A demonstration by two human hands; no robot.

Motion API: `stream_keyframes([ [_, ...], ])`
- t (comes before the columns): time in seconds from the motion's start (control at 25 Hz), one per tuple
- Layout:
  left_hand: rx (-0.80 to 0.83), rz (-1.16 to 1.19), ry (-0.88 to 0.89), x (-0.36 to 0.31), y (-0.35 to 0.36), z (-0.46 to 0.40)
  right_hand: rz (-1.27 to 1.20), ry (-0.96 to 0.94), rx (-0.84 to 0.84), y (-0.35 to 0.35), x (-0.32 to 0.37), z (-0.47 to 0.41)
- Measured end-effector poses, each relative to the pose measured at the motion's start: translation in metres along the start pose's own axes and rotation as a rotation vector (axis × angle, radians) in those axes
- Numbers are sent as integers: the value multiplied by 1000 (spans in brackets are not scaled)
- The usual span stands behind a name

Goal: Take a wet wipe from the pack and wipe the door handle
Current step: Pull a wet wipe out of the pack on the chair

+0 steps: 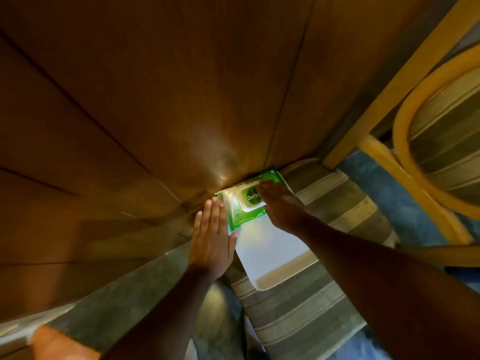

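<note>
Both hands at the pack (245,203), which lies on a white tray (270,255) against the wooden door (155,100). Left hand (211,237) flat, fingers open, beside it; right hand (281,206) rests on top, fingers spread. Best to pin the pack, then peel the flap (label reads "Detto", rest covered).

Green plastic wet-wipe pack (244,203): right end covered by the right hand (279,206); label lettering partly hidden, only "Detto" legible; far edge lost in shadow under the brown wooden panel (155,100). White flat tray (267,255): far end hidden beneath the pack. Left hand (211,237): fingers flat and extended, palm side unseen. Yellow wooden chair with striped cushion (441,126): cut off by the right edge. Door handle: not identifiable.
</note>
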State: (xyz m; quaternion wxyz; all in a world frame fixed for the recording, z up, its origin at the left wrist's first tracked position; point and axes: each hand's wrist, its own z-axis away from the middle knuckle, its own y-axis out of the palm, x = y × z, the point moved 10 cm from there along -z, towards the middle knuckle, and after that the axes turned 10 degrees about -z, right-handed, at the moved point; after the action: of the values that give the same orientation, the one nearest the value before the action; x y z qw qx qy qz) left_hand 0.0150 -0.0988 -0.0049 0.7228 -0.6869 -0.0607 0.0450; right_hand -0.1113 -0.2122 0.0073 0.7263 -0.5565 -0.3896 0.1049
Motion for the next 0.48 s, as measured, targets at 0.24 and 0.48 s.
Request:
stream_keyframes([
  [0.24, 171, -95, 96, -24, 46, -41, 202, -58, 166, 28, -5, -32],
  [0.48, 238, -66, -59, -31, 66, -44, 394, -64, 410, 40, 4, -51],
])
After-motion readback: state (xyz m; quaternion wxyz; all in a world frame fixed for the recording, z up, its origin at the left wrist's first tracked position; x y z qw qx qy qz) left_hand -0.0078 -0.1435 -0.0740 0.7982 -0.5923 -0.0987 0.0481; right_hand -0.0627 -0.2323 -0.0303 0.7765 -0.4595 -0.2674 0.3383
